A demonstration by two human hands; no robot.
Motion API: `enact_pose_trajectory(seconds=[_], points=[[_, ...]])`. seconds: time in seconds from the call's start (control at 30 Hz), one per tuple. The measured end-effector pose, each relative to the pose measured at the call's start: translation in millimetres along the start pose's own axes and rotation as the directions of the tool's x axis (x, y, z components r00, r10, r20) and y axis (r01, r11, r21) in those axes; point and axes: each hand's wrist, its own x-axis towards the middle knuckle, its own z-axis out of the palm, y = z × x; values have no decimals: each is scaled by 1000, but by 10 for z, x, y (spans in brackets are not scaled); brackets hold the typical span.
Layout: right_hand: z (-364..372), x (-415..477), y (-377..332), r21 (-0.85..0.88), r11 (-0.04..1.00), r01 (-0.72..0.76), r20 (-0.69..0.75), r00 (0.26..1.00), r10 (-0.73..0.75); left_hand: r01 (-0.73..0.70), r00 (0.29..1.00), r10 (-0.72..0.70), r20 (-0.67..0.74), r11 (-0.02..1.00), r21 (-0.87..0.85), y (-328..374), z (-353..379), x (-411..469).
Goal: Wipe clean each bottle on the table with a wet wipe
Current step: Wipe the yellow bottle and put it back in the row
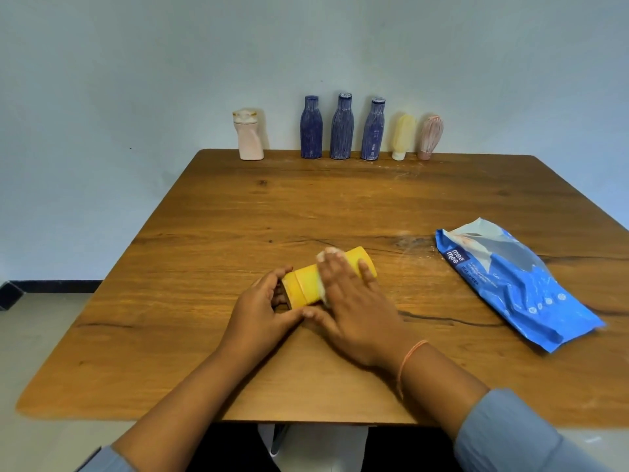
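While the yellow cylindrical plastic bottle (304, 287) lies on its side near the middle of the brown wooden table (238, 216), the left hand (262, 310) grips its cap end from 8 o'clock. The right hand (354, 301), fingers straight, presses a crumpled white wet wipe (324, 255) onto its body. A blue plastic wipe pack (510, 284) lies at 3 o'clock, and six dusty bottles (342, 131) stand in a row at 12 o'clock.

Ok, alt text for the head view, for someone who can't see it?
A right hand presses a white wipe on a yellow bottle lying on its side on a wooden table, while the left hand grips one end. Six more bottles stand along the far edge; a blue wipes pack lies at right.
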Motion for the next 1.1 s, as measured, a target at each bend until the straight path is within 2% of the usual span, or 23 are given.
enact_pose_trajectory(seconds=[0.1,0.17,0.23,0.3,0.37,0.47,0.53,0.6,0.67,0.73,0.83,0.9,0.97,1.03,1.1], points=[[-75,42,278,-37,984,-176,5,984,177,-11,1000,11,-5,1000,22,11,14,5],[-75,60,260,-29,980,-195,14,981,196,-11,1000,11,-8,999,32,18,19,6],[-32,51,61,-6,992,-128,22,992,128,-2,1000,2,-7,1000,28,20,17,7],[0,-2,-242,72,997,3,48,999,-6,2,1000,-1,-14,999,41,19,9,6],[14,-47,-443,129,985,115,75,989,-126,-11,999,15,-31,991,134,33,-3,-4],[2,-39,-312,61,982,180,72,980,-184,-7,1000,9,-14,993,119,42,-18,-8],[-20,-20,-41,-34,993,110,56,993,-108,-7,1000,7,7,997,81,35,-14,-7],[-57,-7,236,-99,995,-32,36,999,36,-18,1000,18,9,997,80,26,-9,-3],[-95,2,399,-91,985,-146,47,987,151,-16,1000,15,10,997,79,22,0,3],[-113,5,379,-68,983,-170,69,982,175,-16,1000,15,14,997,73,9,10,8],[-56,-12,-3,-7,1000,-17,79,997,18,-18,1000,18,0,997,70,21,4,12],[-16,-52,-320,91,988,127,91,987,-135,-35,999,36,-11,991,127,38,-3,-8],[8,-74,-447,134,970,202,110,970,-218,-51,998,56,-21,981,189,52,-19,-27],[5,-76,-342,83,970,228,105,966,-236,-30,1000,31,-5,990,138,61,-24,-35],[-12,-74,-111,30,985,172,96,980,-174,11,1000,-11,22,999,32,44,-12,-21]])
